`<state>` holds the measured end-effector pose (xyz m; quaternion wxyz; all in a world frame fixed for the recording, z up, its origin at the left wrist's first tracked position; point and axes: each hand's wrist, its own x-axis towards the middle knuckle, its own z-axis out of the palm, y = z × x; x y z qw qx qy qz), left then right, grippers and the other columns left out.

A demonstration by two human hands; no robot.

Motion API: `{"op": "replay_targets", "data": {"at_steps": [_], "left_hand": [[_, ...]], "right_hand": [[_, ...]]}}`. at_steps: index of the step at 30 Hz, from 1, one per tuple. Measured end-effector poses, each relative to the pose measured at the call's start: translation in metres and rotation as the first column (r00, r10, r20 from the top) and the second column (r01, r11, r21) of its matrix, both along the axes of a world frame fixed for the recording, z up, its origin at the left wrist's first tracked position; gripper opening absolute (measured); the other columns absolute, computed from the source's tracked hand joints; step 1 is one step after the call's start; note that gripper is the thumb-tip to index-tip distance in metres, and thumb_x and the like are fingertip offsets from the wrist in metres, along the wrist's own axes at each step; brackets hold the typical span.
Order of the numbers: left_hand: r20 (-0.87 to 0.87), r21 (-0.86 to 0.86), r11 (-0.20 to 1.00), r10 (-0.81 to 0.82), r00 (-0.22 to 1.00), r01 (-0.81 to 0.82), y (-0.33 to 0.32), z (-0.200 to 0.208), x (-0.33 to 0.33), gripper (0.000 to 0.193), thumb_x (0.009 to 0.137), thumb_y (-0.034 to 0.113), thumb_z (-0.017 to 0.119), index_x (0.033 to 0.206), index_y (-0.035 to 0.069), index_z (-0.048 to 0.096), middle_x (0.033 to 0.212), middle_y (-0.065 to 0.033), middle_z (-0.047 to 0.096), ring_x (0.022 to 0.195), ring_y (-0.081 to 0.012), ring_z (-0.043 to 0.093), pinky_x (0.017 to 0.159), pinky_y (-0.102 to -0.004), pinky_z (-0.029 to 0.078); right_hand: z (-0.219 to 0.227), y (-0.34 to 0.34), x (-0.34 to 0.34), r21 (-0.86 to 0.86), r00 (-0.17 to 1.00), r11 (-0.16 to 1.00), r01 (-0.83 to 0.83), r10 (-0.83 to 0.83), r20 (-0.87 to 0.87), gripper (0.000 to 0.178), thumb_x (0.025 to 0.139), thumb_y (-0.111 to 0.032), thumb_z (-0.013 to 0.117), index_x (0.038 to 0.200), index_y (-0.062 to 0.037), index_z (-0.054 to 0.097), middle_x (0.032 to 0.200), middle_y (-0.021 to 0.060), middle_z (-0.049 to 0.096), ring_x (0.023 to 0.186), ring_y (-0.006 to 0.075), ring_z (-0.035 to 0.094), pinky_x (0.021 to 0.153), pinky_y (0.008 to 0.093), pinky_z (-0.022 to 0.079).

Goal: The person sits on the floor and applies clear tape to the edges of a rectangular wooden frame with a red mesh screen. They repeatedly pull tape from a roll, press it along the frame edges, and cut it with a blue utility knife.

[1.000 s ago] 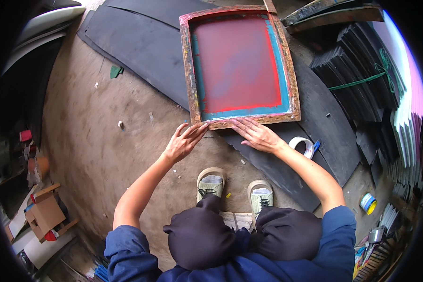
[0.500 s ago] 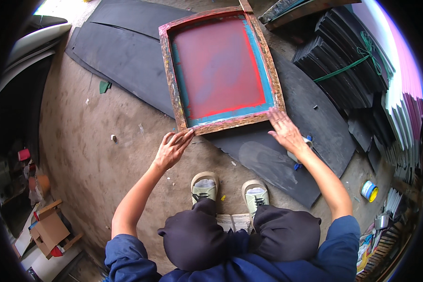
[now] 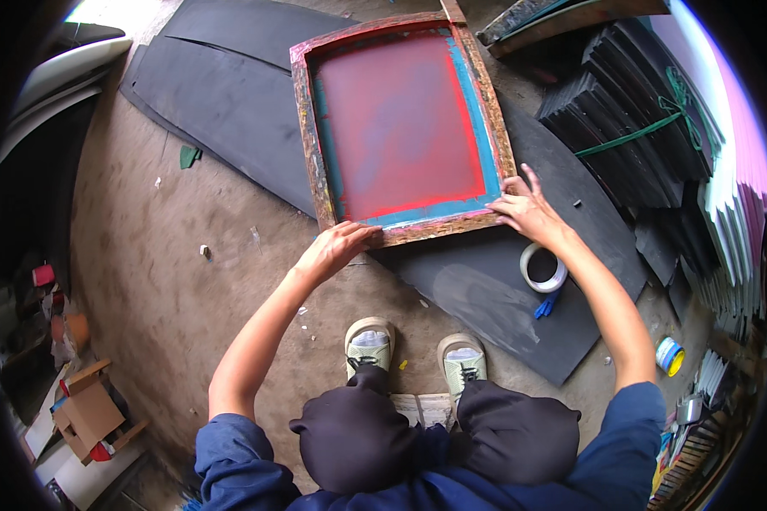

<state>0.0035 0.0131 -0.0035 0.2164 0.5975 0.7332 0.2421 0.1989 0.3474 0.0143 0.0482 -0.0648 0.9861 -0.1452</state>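
Note:
A wooden screen-printing frame [image 3: 439,226] lies on dark sheets, its mesh stained red inside a blue-green border. Paint crusts the wood. My left hand [image 3: 339,249] has its fingers over the near rail by the left corner, the thumb hidden. At the near right corner my right hand [image 3: 530,211] pinches the rail, with one or two fingers lifted off. A roll of tape [image 3: 525,271] lies just below my right wrist, and a small blue object [image 3: 545,307] is beside it.
Black sheets [image 3: 230,94] spread over the concrete floor [image 3: 170,298]. A stack of black sheets tied with green cord [image 3: 631,136] stands at right, beside white and pink sheets [image 3: 737,196]. A small tub [image 3: 670,356] and a cardboard box [image 3: 89,417] sit nearer me.
My left hand has slid right along the near rail. My right hand has gone from lying flat at the corner to gripping it, uncovering the tape roll. The frame has barely shifted.

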Motion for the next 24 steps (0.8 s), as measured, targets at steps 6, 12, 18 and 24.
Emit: {"op": "replay_targets", "data": {"at_steps": [6, 12, 18, 24], "left_hand": [[-0.262, -0.14, 0.99, -0.055, 0.964, 0.018, -0.01, 0.0, 0.002, 0.045, 0.078, 0.016, 0.062, 0.119, 0.005, 0.049, 0.095, -0.0075, 0.062, 0.088, -0.0227, 0.06, 0.087, -0.0404, 0.042], [-0.62, -0.225, 0.974, -0.113, 0.776, -0.037, -0.019, -0.004, 0.018, 0.041, 0.083, 0.019, 0.056, 0.12, 0.005, 0.045, 0.1, -0.0049, 0.056, 0.095, -0.0162, 0.054, 0.092, -0.0404, 0.026], [-0.468, -0.303, 0.948, -0.059, 0.882, -0.097, -0.014, -0.001, 0.013, 0.049, 0.077, 0.022, 0.064, 0.12, 0.008, 0.045, 0.094, -0.0043, 0.055, 0.093, -0.0166, 0.054, 0.089, -0.041, 0.029], [-0.278, -0.034, 0.994, 0.091, 0.956, -0.104, 0.019, 0.01, 0.026, 0.077, 0.073, 0.025, 0.068, 0.136, 0.008, 0.028, 0.105, -0.0079, 0.056, 0.1, -0.0215, 0.052, 0.095, -0.0415, 0.031]], "right_hand": [[0.005, -0.001, 0.01, 0.295, 0.986, 0.941, -0.163, 0.162, 0.027, 0.073, 0.072, -0.019, 0.067, 0.137, -0.0174, 0.034, 0.096, -0.0079, 0.057, 0.111, 0.0147, 0.043, 0.11, 0.0522, 0.007], [-0.011, -0.007, 0.016, 0.346, 0.985, 0.932, -0.104, 0.145, -0.095, 0.063, 0.075, -0.008, 0.056, 0.135, -0.0156, 0.037, 0.091, -0.0023, 0.054, 0.1, 0.0124, 0.047, 0.103, 0.0447, 0.016], [-0.009, -0.017, 0.014, 0.432, 0.997, 0.9, -0.059, 0.077, -0.022, 0.055, 0.075, -0.006, 0.054, 0.129, -0.0095, 0.043, 0.097, 0.0, 0.055, 0.106, 0.0156, 0.044, 0.102, 0.0461, 0.017], [-0.011, -0.097, -0.025, 0.082, 0.999, 0.996, -0.038, 0.037, 0.022, 0.064, 0.073, -0.024, 0.068, 0.126, -0.0009, 0.042, 0.127, 0.0131, 0.044, 0.121, 0.0293, 0.039, 0.107, 0.0434, 0.023]]}}
